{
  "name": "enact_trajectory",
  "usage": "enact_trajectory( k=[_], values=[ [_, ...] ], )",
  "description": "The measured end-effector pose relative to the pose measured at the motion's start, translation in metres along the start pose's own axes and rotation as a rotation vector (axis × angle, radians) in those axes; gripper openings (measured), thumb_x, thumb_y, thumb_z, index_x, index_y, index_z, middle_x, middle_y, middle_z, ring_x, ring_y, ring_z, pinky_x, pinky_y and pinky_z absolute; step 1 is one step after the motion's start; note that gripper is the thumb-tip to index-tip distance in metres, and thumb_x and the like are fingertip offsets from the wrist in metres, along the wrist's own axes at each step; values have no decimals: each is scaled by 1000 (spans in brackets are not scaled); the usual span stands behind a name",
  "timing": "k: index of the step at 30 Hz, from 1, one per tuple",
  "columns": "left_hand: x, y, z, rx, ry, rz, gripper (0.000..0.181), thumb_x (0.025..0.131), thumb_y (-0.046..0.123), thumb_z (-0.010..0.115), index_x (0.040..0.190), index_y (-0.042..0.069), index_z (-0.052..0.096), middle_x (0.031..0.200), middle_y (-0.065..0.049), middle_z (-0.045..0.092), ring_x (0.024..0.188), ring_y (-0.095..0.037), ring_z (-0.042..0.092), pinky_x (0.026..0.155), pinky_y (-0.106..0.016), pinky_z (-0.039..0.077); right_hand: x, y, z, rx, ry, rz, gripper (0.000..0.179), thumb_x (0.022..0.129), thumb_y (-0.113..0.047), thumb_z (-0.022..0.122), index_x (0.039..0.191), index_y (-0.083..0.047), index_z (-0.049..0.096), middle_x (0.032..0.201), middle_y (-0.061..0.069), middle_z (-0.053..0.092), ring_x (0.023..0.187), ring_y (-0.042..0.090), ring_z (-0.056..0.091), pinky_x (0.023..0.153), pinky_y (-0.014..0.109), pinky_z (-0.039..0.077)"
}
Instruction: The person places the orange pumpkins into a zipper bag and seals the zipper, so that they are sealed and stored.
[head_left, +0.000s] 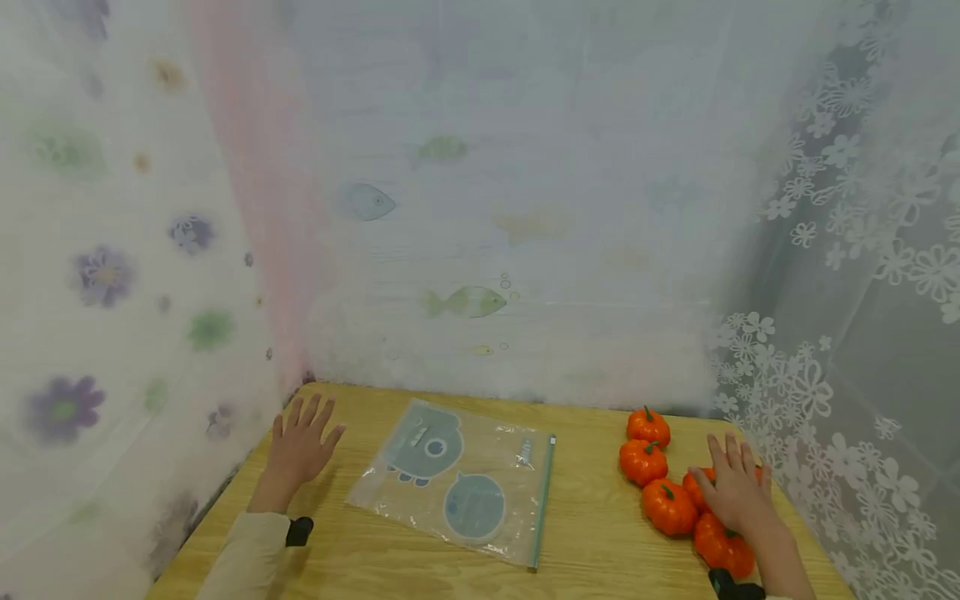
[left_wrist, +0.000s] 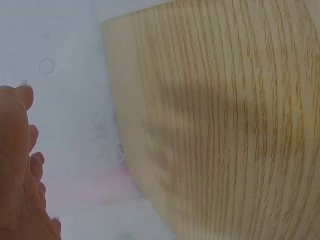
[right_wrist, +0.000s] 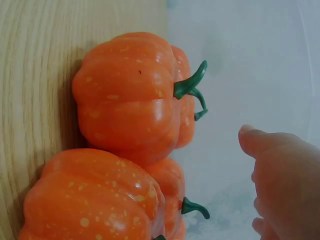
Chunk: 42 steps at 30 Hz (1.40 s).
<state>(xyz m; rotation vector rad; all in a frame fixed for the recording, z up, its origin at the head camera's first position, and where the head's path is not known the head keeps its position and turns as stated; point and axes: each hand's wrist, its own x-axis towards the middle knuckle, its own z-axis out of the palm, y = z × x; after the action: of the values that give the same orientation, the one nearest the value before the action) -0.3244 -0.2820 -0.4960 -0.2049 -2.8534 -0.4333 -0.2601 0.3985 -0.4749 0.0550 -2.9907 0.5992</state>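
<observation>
Several small orange pumpkins with green stems, such as the front-left pumpkin [head_left: 669,507], cluster at the right side of the wooden table [head_left: 592,500]. My right hand [head_left: 737,487], fingers spread, hovers over the right part of this cluster and hides some of it. In the right wrist view, its thumb stands apart from the nearest pumpkin [right_wrist: 125,95]. Over the table's left edge is my left hand [head_left: 300,446], fingers spread and holding nothing. Between the hands lies a flat clear zip bag [head_left: 517,492] with blue-grey cartoon prints and a green slider strip along its right side.
A pale curtain [head_left: 600,250] with fish prints hangs behind the table. Flower-patterned sheets hang on the left [head_left: 135,333] and right, close to the table's side edges. Bare wood shows between the bag and the pumpkins.
</observation>
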Motion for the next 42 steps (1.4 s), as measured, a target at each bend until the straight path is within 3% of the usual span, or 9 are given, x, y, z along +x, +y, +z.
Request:
enact_trajectory(
  k=[3,7,11,17,23,29,32,37,42],
  values=[
    [0,0,0,-8,4,1,66,107,37,51,159,2,30,164,-28,19,151,-53,7,114,-77,5,-1,-3,2,-21,14,-5,88,107,-58,36,157,11,15,159,42,-5,144,64,-7,106,81,-13],
    [-1,3,-2,-29,-40,3,67,108,39,48,160,2,29,165,-29,18,150,-54,7,112,-79,7,-4,-8,7,-11,54,-40,85,108,-54,37,157,11,14,160,42,-1,145,63,-3,107,82,-7],
    [-2,9,-3,-70,-76,23,66,109,40,44,159,0,27,164,-30,18,149,-56,8,111,-80,11,-6,-15,13,43,108,-84,79,109,-46,43,158,11,15,159,43,6,146,62,3,109,82,-2],
    [-3,21,1,-159,-72,69,63,111,36,42,157,-5,30,161,-34,23,146,-60,14,108,-82,18,-11,-32,31,178,210,-199,68,107,-29,54,153,15,27,154,46,20,139,65,18,108,82,11],
    [-11,35,14,-209,-51,146,58,109,28,50,153,-8,37,157,-36,31,143,-61,23,109,-77,25,-15,-59,54,304,205,-260,61,106,-24,56,155,5,34,159,35,24,143,59,20,104,80,24],
    [-19,56,31,-275,-46,198,53,108,25,52,150,-7,43,155,-33,38,144,-55,31,113,-69,30,-21,-89,83,355,184,-326,54,103,-14,61,149,8,43,155,32,37,140,56,32,104,76,32],
    [-21,69,38,-301,-42,206,50,109,25,51,148,-6,47,154,-30,41,142,-51,38,112,-66,35,-26,-105,99,464,136,-283,52,100,-7,63,147,6,46,151,31,43,138,52,40,105,69,40],
    [-26,97,48,-392,-63,217,47,109,25,51,145,-4,52,153,-26,46,141,-46,43,112,-62,38,-32,-129,126,760,-8,-98,45,100,-4,62,142,9,51,145,31,51,133,49,48,103,50,51],
    [-31,124,62,-480,-132,266,49,110,31,48,145,-3,52,151,-25,47,141,-45,43,112,-62,37,-31,-148,143,874,-65,-18,42,102,-4,59,138,15,52,138,33,56,128,46,54,102,38,53]
  ],
)
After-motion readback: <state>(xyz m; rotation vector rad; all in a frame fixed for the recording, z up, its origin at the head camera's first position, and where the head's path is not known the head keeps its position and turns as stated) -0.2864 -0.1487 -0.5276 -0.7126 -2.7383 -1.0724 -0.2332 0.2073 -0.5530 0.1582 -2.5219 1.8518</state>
